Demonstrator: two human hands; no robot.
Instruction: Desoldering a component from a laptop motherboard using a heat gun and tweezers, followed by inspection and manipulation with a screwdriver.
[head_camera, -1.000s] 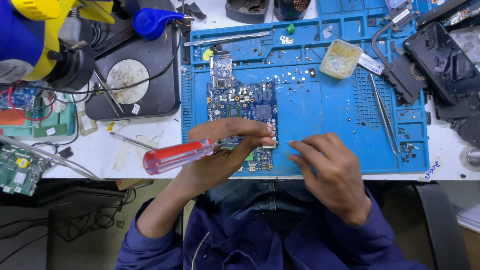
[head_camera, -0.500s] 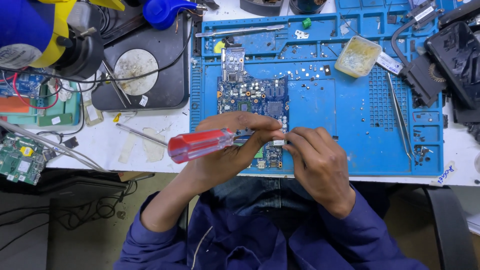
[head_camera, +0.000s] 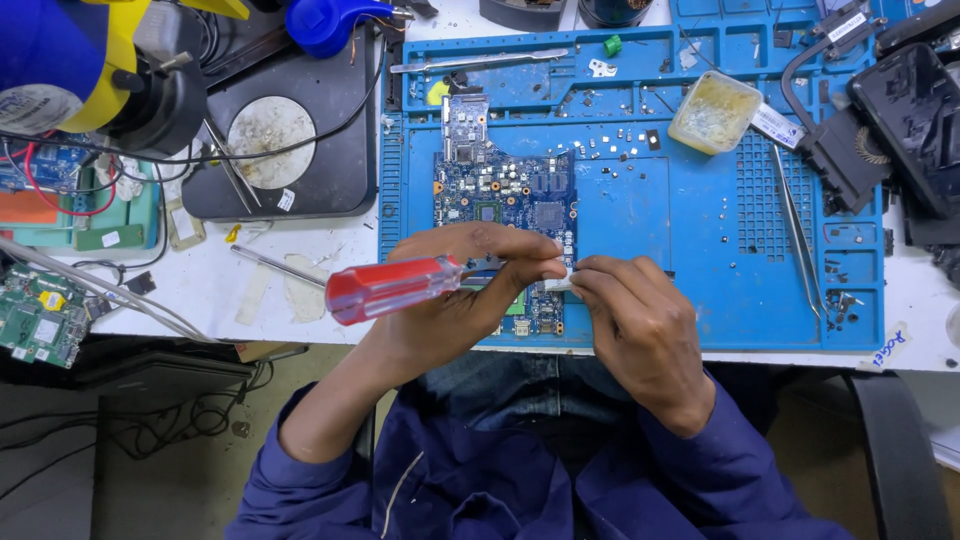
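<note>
**Both hands meet over near edge of blue circuit board**

Change since a second ago: the left hand (head_camera: 470, 300) with its screwdriver (head_camera: 395, 288) and the right hand (head_camera: 640, 330) sat slightly lower on the mat then; they now rest a little further up, over the board's near end. Grip and pairing unchanged. Reads as small repositioning, not a new action; the work stays at the same spot on the board.

Left hand: closed around the screwdriver shaft, fingers curled, red translucent handle sticking out toward 9 o'clock. Tip hidden under the fingers; cannot tell whether it touches the board.

Right hand: narrow pinch, fingertips together on a small pale part (head_camera: 560, 283) right at the left hand's fingertips. Kind of part too small to tell.

Circuit board (head_camera: 505, 205): flat on the blue work mat (head_camera: 700, 260), extending toward 12 o'clock from the hands; its near end is covered by them.

Outward: loose screws (head_camera: 610, 150) scattered on the mat at 12 to 1 o'clock; small tub of yellowish paste (head_camera: 715, 110) at 1 o'clock; tweezers (head_camera: 800, 235) at 3 o'clock; black round-plate stand (head_camera: 270, 135) at 10 o'clock; a thin metal rod (head_camera: 280, 268) at 9 o'clock on the white table; green board (head_camera: 40, 315) at far 9 o'clock.
</note>
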